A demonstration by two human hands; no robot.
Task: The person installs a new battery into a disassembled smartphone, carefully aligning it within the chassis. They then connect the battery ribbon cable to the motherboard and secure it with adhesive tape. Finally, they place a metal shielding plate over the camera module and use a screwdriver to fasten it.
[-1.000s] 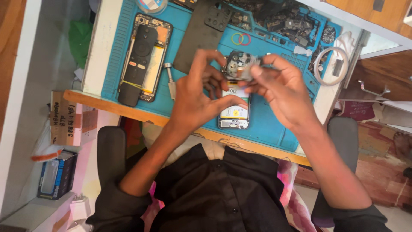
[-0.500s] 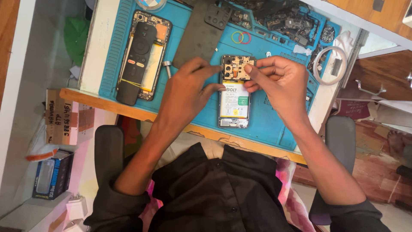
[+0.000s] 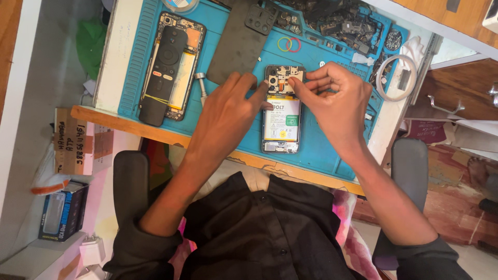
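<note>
Nearest the camera, both forearms reach out from black sleeves over the wooden front edge of the tabletop (image 3: 104, 116). Just beyond that edge the opened phone (image 3: 281, 111) lies flat on the blue work mat (image 3: 321, 140), back cover off, its battery with a white and yellow label filling the near half.

The left hand (image 3: 225, 111) lies palm down at the phone's left side, its fingers (image 3: 258, 93) stretched loosely and touching the phone's left rim near the camera module; it grips nothing. The right hand (image 3: 337, 103) curls over the phone's far right corner, fingertips (image 3: 293, 83) pinched together on the upper board. Whether they hold a small part or only press down cannot be told.

To do this well, the left hand should pin the frame so that it cannot slide, while the right works with light, straight pressure and stays clear of the battery.

Farther off, a second opened phone (image 3: 174, 65) lies to the left with a black remote control (image 3: 162, 75) on top, and a dark back cover (image 3: 246, 39) sits between the two phones. The far trays hold a heap of small parts (image 3: 337, 23) too tangled to sort out. Whatever lies under the right fingertips is hidden, as is the tabletop beneath the right palm.
</note>
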